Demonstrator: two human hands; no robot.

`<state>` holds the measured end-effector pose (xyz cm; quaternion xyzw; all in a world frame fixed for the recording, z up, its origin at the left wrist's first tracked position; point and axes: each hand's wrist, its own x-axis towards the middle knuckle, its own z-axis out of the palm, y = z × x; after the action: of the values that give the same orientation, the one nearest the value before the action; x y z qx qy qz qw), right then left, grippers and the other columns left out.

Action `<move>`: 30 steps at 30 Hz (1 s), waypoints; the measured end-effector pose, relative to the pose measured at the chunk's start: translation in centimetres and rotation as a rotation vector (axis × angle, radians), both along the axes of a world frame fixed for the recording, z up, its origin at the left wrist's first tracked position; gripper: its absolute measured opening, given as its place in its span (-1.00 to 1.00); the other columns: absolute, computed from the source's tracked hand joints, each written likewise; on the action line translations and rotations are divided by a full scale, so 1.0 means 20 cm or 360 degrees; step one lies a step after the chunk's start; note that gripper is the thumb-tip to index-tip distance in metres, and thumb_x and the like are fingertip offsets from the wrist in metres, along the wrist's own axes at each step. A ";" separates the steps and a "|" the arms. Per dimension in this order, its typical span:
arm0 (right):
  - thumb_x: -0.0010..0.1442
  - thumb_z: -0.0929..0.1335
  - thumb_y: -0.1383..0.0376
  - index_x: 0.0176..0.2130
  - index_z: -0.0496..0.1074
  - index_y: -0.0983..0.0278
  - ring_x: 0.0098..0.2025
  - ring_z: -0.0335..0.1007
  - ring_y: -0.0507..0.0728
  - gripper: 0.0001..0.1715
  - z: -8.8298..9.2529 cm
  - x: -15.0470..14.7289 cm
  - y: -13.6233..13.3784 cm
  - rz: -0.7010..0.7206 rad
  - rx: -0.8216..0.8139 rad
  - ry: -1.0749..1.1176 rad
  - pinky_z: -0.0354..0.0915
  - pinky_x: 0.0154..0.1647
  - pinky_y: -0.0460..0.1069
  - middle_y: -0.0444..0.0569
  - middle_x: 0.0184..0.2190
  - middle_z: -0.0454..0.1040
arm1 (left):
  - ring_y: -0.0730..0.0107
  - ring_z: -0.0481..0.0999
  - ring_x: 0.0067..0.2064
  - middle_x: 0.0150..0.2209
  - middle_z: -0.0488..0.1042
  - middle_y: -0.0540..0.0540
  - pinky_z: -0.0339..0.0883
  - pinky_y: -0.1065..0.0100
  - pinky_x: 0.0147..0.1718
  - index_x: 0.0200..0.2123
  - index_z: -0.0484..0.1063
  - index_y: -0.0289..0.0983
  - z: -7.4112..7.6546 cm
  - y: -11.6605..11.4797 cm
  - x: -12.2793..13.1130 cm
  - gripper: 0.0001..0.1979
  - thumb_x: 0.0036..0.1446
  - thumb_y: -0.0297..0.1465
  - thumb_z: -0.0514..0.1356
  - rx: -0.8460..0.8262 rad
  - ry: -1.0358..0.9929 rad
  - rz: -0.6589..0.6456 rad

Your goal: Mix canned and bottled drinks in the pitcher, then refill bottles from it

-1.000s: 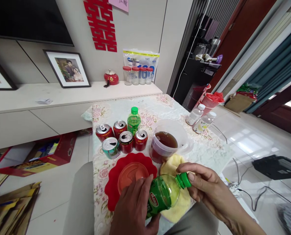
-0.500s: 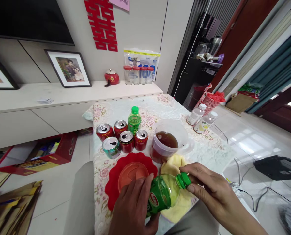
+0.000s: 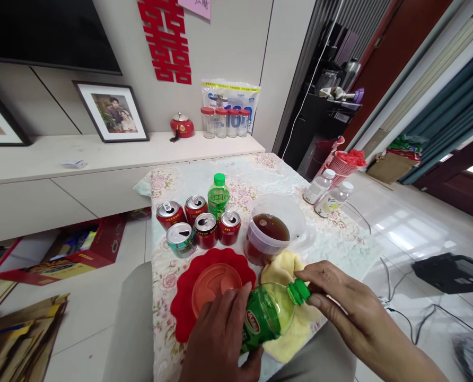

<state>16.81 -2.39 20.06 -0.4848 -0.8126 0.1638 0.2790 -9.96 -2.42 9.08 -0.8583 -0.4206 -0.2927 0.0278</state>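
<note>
My left hand (image 3: 220, 339) is wrapped round the body of a green plastic bottle (image 3: 266, 315), held tilted with its neck toward the right. My right hand (image 3: 340, 310) pinches the bottle's green cap (image 3: 299, 292) between thumb and fingers. Under the bottle lies a yellow cloth (image 3: 286, 302). Just left of it a red scalloped plate (image 3: 184, 302) carries a red lid (image 3: 212, 282). Beyond stands a clear tub (image 3: 274, 228) of dark liquid.
Several opened cans (image 3: 199, 225) and a second green bottle (image 3: 218, 197) stand mid-table on the floral cloth (image 3: 340, 239). Two clear bottles (image 3: 326, 192) stand at the right edge. A low cabinet (image 3: 61, 175) lies behind, cardboard and a red box (image 3: 57, 254) on the floor left.
My right hand's fingers have shifted slightly round the cap; the bottle stays in nearly the same place in my left hand.
</note>
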 end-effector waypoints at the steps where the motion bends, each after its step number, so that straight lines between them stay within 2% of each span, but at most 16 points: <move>1: 0.54 0.29 0.23 0.06 0.49 0.07 -0.17 0.60 -0.02 -0.80 0.00 0.00 0.00 -0.0032 -0.0040 0.0021 0.49 -0.17 -0.18 -0.15 -0.18 0.60 | -0.02 0.72 0.01 0.06 0.68 -0.32 0.66 0.14 -0.09 0.35 0.29 -0.42 -0.01 -0.01 0.00 -0.26 0.08 -0.38 0.22 -0.0025 -0.0003 -0.0012; 3: 0.55 0.29 0.12 -0.17 0.49 0.13 -0.41 0.49 -0.04 -0.73 0.01 0.00 0.00 -0.0120 -0.0145 0.0043 0.41 -0.40 -0.18 -0.21 -0.39 0.51 | -0.04 0.72 0.05 0.10 0.67 -0.33 0.67 0.12 -0.06 0.38 0.25 -0.40 -0.04 -0.02 -0.01 -0.22 0.06 -0.38 0.26 -0.0098 -0.0012 -0.0032; 4: 0.55 0.28 0.08 -0.18 0.49 0.14 -0.46 0.46 -0.04 -0.69 0.02 0.00 0.00 -0.0147 -0.0182 0.0046 0.39 -0.44 -0.17 -0.22 -0.43 0.49 | -0.05 0.71 0.08 0.13 0.65 -0.32 0.68 0.11 -0.03 0.39 0.23 -0.39 -0.05 -0.03 -0.02 -0.19 0.05 -0.39 0.27 -0.0147 -0.0018 -0.0044; 6: 0.54 0.29 0.03 0.02 0.52 0.11 -0.35 0.55 -0.01 -0.70 0.02 0.01 -0.01 -0.0144 -0.0170 0.0033 0.47 -0.32 -0.15 -0.17 -0.29 0.58 | -0.06 0.69 0.15 0.19 0.63 -0.32 0.68 0.08 0.04 0.42 0.19 -0.36 -0.07 -0.03 -0.03 -0.13 0.02 -0.40 0.30 -0.0245 -0.0040 -0.0056; 8: 0.52 0.32 0.06 0.25 0.43 0.05 -0.10 0.63 0.04 -0.61 0.03 0.01 -0.01 -0.0064 -0.0105 -0.0007 0.53 -0.07 -0.10 -0.09 -0.05 0.62 | -0.07 0.66 0.20 0.22 0.60 -0.32 0.67 0.06 0.09 0.45 0.16 -0.32 -0.08 -0.03 -0.03 -0.08 0.00 -0.41 0.32 -0.0329 -0.0078 -0.0082; 9: 0.52 0.33 0.09 0.27 0.42 0.04 -0.05 0.63 0.06 -0.60 0.03 0.01 -0.01 -0.0033 -0.0100 -0.0025 0.53 -0.03 -0.09 -0.08 -0.02 0.62 | -0.07 0.66 0.21 0.23 0.60 -0.31 0.67 0.05 0.10 0.46 0.14 -0.31 -0.08 -0.03 -0.03 -0.07 -0.01 -0.42 0.33 -0.0362 -0.0097 -0.0101; 11: 0.53 0.30 0.08 0.05 0.54 0.11 -0.22 0.62 0.04 -0.72 0.03 0.00 -0.01 -0.0032 -0.0154 -0.0037 0.52 -0.20 -0.12 -0.11 -0.22 0.63 | -0.08 0.66 0.20 0.23 0.60 -0.29 0.67 0.05 0.10 0.47 0.13 -0.27 -0.07 -0.03 -0.03 -0.03 -0.01 -0.42 0.35 -0.0415 -0.0120 -0.0132; 13: 0.54 0.26 -0.02 -0.22 0.54 0.17 -0.47 0.49 0.01 -0.55 0.04 -0.01 0.00 -0.0109 -0.0204 -0.0023 0.42 -0.44 -0.13 -0.16 -0.46 0.52 | -0.09 0.66 0.20 0.23 0.60 -0.29 0.67 0.03 0.10 0.49 0.11 -0.24 -0.07 -0.04 -0.03 -0.01 0.00 -0.41 0.38 -0.0460 -0.0133 -0.0137; 15: 0.52 0.23 -0.11 -0.19 0.57 0.17 -0.50 0.49 0.03 -0.46 0.06 -0.01 0.00 -0.0147 -0.0126 -0.0013 0.44 -0.48 -0.11 -0.13 -0.45 0.54 | -0.11 0.65 0.21 0.25 0.58 -0.30 0.67 0.02 0.11 0.52 0.07 -0.22 -0.07 -0.04 -0.03 0.02 0.02 -0.38 0.39 -0.0479 -0.0146 -0.0132; 18: 0.47 0.32 -0.11 0.15 0.57 0.10 -0.22 0.69 0.13 -0.50 0.10 -0.01 0.00 -0.0136 0.0120 -0.0092 0.59 -0.26 -0.08 -0.02 -0.15 0.71 | -0.10 0.65 0.21 0.26 0.58 -0.29 0.65 0.05 0.12 0.53 0.05 -0.20 -0.07 -0.04 -0.02 -0.03 0.12 -0.31 0.39 -0.0460 -0.0183 -0.0158; 19: 0.46 0.34 -0.09 0.13 0.59 0.08 -0.19 0.71 0.14 -0.54 0.11 -0.01 -0.01 -0.0133 0.0163 -0.0119 0.60 -0.23 -0.09 -0.02 -0.13 0.72 | -0.07 0.66 0.19 0.23 0.60 -0.27 0.64 0.08 0.12 0.53 0.07 -0.17 -0.07 -0.04 -0.02 -0.08 0.18 -0.29 0.37 -0.0449 -0.0198 -0.0150; 21: 0.46 0.34 -0.06 -0.11 0.64 0.11 -0.33 0.68 0.10 -0.60 0.12 -0.01 -0.01 -0.0130 0.0101 -0.0133 0.56 -0.35 -0.15 -0.06 -0.27 0.71 | 0.03 0.71 0.12 0.16 0.65 -0.21 0.63 0.17 0.09 0.52 0.12 -0.11 -0.05 -0.03 -0.02 -0.22 0.30 -0.31 0.30 -0.0414 -0.0214 -0.0113; 23: 0.47 0.30 -0.10 -0.24 0.60 0.15 -0.45 0.61 0.06 -0.51 0.11 -0.01 0.00 -0.0160 0.0033 -0.0098 0.50 -0.48 -0.16 -0.07 -0.40 0.65 | 0.13 0.73 0.06 0.11 0.67 -0.19 0.63 0.25 0.05 0.52 0.12 -0.09 -0.04 -0.02 -0.02 -0.32 0.40 -0.37 0.19 -0.0347 -0.0204 -0.0077; 25: 0.43 0.32 -0.14 -0.13 0.61 0.14 -0.36 0.65 0.12 -0.52 0.09 -0.02 0.02 -0.0169 0.0099 -0.0099 0.55 -0.42 -0.12 -0.01 -0.30 0.68 | 0.16 0.73 0.06 0.10 0.68 -0.20 0.62 0.28 0.04 0.54 0.07 -0.15 -0.02 -0.01 -0.02 -0.36 0.46 -0.39 0.11 -0.0276 -0.0186 -0.0075; 27: 0.39 0.39 -0.08 0.06 0.57 0.08 -0.22 0.69 0.19 -0.59 0.09 -0.05 0.04 -0.0097 0.0214 -0.0100 0.59 -0.34 -0.08 0.01 -0.15 0.70 | 0.16 0.72 0.07 0.10 0.68 -0.23 0.61 0.27 0.06 0.55 0.02 -0.22 0.01 0.00 -0.02 -0.36 0.50 -0.37 0.08 -0.0230 -0.0184 -0.0081; 30: 0.36 0.44 0.06 0.05 0.51 -0.04 -0.28 0.66 0.17 -0.73 0.15 -0.10 0.09 0.0094 0.0268 -0.0044 0.56 -0.43 -0.07 -0.07 -0.21 0.67 | 0.05 0.65 0.18 0.17 0.62 -0.29 0.55 0.13 0.18 0.57 -0.04 -0.22 0.08 -0.01 0.00 -0.30 0.50 -0.24 0.12 -0.0165 -0.0270 0.0026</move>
<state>14.88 -0.60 23.12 -0.4377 -0.8412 0.0965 0.3025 -10.00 -2.58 10.69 -0.8273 -0.4429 -0.3419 -0.0502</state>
